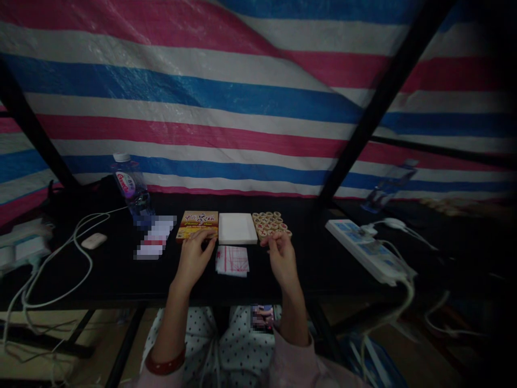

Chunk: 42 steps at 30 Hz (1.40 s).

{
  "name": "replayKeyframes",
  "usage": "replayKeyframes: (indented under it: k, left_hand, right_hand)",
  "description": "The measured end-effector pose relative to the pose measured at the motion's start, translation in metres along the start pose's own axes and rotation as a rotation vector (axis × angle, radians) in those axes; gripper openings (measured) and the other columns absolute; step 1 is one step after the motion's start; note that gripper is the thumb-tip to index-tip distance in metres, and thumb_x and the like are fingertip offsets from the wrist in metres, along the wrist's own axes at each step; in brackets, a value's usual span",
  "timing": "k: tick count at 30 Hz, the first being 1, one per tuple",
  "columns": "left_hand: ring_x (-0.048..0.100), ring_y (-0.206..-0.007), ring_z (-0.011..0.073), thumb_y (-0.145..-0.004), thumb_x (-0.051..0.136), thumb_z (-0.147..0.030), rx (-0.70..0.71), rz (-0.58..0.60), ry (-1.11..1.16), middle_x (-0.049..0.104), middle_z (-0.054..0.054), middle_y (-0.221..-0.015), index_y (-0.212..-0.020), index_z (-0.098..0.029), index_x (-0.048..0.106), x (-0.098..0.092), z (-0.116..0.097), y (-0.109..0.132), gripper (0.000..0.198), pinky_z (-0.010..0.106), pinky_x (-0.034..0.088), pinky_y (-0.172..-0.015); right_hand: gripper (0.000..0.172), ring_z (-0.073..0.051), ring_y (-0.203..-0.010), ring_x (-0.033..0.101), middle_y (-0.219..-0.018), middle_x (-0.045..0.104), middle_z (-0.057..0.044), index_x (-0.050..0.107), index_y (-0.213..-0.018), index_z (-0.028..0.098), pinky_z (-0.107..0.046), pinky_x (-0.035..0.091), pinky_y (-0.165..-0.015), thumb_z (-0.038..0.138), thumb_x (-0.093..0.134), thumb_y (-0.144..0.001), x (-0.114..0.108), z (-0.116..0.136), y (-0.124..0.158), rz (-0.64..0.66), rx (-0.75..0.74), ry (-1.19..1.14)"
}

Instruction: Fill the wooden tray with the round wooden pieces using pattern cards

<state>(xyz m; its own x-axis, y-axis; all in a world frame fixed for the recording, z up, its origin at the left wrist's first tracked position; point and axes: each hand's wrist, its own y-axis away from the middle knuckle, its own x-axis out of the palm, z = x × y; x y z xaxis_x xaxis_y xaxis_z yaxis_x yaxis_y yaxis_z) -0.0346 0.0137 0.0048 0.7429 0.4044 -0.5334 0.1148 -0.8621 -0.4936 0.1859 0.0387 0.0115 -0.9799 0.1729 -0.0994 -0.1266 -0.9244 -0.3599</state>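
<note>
A red-and-yellow box lid (198, 222) with printed characters lies on the black table. My left hand (196, 252) rests at its front edge, fingers stretched over it and thumb apart. Beside the lid sits an open white box tray (237, 228), with no pieces visible inside. Round wooden Chinese chess pieces (269, 220) stand packed in rows just right of the tray. At their near edge is my right hand (283, 257), thumb and fingers pinched together; whatever is between them is too small to make out. A folded paper board with red lines (233, 261) lies between my hands.
A clear water bottle (135, 191) and a blurred card-like item (156, 237) are on the left, near a pinkish case (94, 241) and white cables. To the right lies a power strip (365, 249) with plugs; another bottle (390, 186) stands behind it. Striped sheeting hangs behind.
</note>
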Motion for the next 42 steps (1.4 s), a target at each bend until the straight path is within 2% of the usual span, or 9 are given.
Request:
replayKeyframes:
  k: [4, 9, 17, 26, 42]
  left_hand:
    - [0.058, -0.105, 0.0219, -0.085, 0.052, -0.026, -0.001, -0.009, -0.008, 0.067, 0.006, -0.107, -0.101, -0.021, 0.064, 0.000, -0.001, 0.000, 0.021, 0.040, 0.042, -0.096]
    - [0.059, -0.104, 0.0217, -0.086, 0.051, -0.027, 0.011, -0.010, -0.001, 0.067, 0.007, -0.107, -0.101, -0.020, 0.064, 0.000, -0.001, 0.000, 0.021, 0.040, 0.043, -0.096]
    - [0.060, -0.103, 0.0212, -0.086, 0.051, -0.028, 0.024, -0.008, -0.004, 0.067, 0.006, -0.105, -0.100, -0.020, 0.064, 0.000, -0.003, 0.001, 0.020, 0.038, 0.044, -0.094]
    - [0.061, -0.100, 0.0211, -0.086, 0.050, -0.028, 0.040, -0.013, -0.011, 0.068, 0.006, -0.104, -0.098, -0.020, 0.064, 0.002, 0.001, 0.000, 0.020, 0.039, 0.046, -0.092]
    - [0.060, -0.101, 0.0211, -0.087, 0.050, -0.028, 0.033, -0.004, -0.025, 0.068, 0.007, -0.105, -0.099, -0.018, 0.064, 0.001, -0.001, 0.001, 0.022, 0.039, 0.045, -0.093]
  right_hand:
    - [0.014, -0.015, -0.073, 0.054, -0.075, 0.053, 0.000, 0.041, -0.078, 0.022, -0.029, 0.044, -0.069, 0.031, 0.053, -0.078, 0.004, 0.011, 0.002, -0.036, -0.039, -0.096]
    - [0.021, -0.013, -0.071, 0.048, -0.076, 0.045, 0.001, 0.039, -0.075, 0.022, -0.026, 0.042, -0.068, 0.027, 0.060, -0.074, 0.007, 0.036, 0.009, -0.091, -0.136, -0.192]
    - [0.028, -0.012, -0.073, 0.045, -0.076, 0.042, 0.002, 0.037, -0.069, 0.021, -0.027, 0.039, -0.072, 0.017, 0.064, -0.075, 0.000, 0.072, 0.028, -0.128, -0.317, -0.310]
    - [0.031, -0.011, -0.074, 0.044, -0.079, 0.041, 0.001, 0.036, -0.066, 0.020, -0.026, 0.036, -0.068, 0.009, 0.063, -0.075, -0.010, 0.088, 0.044, -0.108, -0.366, -0.410]
    - [0.038, -0.010, -0.072, 0.044, -0.078, 0.041, 0.001, 0.030, -0.057, 0.017, -0.026, 0.036, -0.065, 0.005, 0.062, -0.074, -0.012, 0.099, 0.052, -0.138, -0.432, -0.376]
